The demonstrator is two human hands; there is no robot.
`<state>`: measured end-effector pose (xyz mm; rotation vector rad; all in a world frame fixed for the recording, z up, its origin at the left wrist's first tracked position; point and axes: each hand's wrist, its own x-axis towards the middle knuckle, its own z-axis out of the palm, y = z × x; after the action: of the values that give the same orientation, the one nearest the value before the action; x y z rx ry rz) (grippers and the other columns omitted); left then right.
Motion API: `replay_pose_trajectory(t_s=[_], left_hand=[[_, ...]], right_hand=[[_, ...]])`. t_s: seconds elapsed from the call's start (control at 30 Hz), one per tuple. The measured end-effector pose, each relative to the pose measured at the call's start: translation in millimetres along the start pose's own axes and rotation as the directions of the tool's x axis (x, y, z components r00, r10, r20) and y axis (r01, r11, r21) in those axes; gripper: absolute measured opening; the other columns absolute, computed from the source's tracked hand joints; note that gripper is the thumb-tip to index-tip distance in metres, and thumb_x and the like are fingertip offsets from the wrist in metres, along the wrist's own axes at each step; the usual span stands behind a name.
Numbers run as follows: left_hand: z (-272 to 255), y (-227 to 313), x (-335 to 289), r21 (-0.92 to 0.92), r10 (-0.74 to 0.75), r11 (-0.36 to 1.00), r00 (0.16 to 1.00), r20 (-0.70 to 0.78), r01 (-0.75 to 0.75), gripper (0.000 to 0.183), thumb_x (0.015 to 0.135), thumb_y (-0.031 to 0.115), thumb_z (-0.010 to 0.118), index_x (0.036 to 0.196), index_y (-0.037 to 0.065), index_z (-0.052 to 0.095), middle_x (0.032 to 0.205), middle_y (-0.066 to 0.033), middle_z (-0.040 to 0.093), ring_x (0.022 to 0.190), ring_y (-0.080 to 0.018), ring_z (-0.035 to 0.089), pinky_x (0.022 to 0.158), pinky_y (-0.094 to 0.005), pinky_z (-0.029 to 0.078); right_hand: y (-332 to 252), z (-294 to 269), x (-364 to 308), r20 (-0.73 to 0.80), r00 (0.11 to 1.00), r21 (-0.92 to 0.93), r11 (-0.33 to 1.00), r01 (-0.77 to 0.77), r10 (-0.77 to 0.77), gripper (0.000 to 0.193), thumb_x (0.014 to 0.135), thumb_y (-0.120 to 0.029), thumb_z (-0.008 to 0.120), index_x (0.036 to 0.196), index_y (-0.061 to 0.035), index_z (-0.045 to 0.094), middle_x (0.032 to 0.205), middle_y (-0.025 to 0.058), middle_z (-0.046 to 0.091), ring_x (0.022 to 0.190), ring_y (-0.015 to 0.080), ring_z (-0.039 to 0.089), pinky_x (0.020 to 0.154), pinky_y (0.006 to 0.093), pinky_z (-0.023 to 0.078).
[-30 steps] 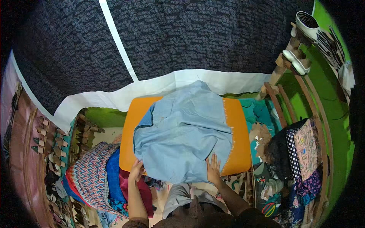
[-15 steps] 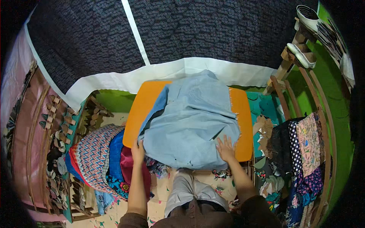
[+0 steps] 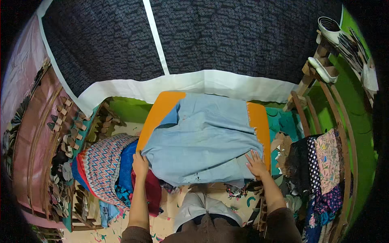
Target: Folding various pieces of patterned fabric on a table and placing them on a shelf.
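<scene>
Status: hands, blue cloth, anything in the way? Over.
Left hand at near-left edge of blue cloth; right hand spread on its near-right part. Cloth wrinkled, draped over orange tabletop. Possible snag: folded flap, far left.

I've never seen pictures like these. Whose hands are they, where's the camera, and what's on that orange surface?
No machine here: these are a person's bare left hand and right hand. A wide fisheye camera worn on the head looks down, so straight edges bend. A wrinkled, pale blue, denim-like cloth, frayed along its right edge, lies over a smooth orange tabletop. The right hand rests spread on the cloth; the left is at its left edge, though whether it pinches the fabric is hard to tell.
</scene>
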<state>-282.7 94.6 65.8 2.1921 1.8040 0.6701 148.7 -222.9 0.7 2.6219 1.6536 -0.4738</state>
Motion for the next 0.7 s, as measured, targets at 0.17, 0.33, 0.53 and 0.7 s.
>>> replay_pose_trajectory(t_s=[0.17,0.33,0.53,0.7], left_hand=[[35,21,4,0.066,0.238,0.971,0.961,-0.138,-0.231,0.053,0.074,0.017,0.062,0.12,0.002,0.041,0.118,-0.0262,0.045,0.107,-0.0392,0.046,0.089,-0.0436,0.038],[73,67,31,-0.084,0.47,0.882,0.88,0.066,-0.464,0.041,0.079,0.017,0.056,0.116,-0.001,0.048,0.122,-0.025,0.044,0.11,-0.0393,0.045,0.092,-0.0429,0.037],[127,125,71,-0.226,0.591,0.802,0.791,0.158,-0.554,0.038,0.081,0.018,0.054,0.113,-0.001,0.05,0.119,-0.0232,0.048,0.109,-0.037,0.047,0.093,-0.0416,0.038],[163,187,119,-0.3,0.695,0.715,0.691,0.201,-0.632,0.038,0.081,0.019,0.053,0.116,0.003,0.05,0.12,-0.018,0.048,0.11,-0.0339,0.046,0.092,-0.0421,0.037]], right_hand=[[-29,7,10,-0.424,0.898,0.229,0.973,-0.021,0.119,0.033,0.084,-0.021,0.048,0.113,-0.0071,0.056,0.122,0.0136,0.049,0.117,0.0302,0.042,0.101,0.0517,0.023],[-54,-26,58,-0.746,0.638,0.314,0.946,0.085,0.191,0.019,0.078,-0.008,0.051,0.095,-0.0021,0.06,0.097,0.0127,0.058,0.093,0.0316,0.052,0.087,0.0406,0.038],[-78,-67,151,-0.675,0.725,0.384,0.904,0.187,0.137,0.02,0.079,-0.009,0.051,0.095,-0.002,0.06,0.099,0.0128,0.058,0.096,0.0308,0.052,0.086,0.0398,0.038],[-84,-62,225,-0.563,0.821,0.353,0.926,0.132,0.097,0.028,0.081,-0.017,0.05,0.105,-0.006,0.058,0.111,0.0112,0.056,0.109,0.0289,0.048,0.092,0.0477,0.034]])
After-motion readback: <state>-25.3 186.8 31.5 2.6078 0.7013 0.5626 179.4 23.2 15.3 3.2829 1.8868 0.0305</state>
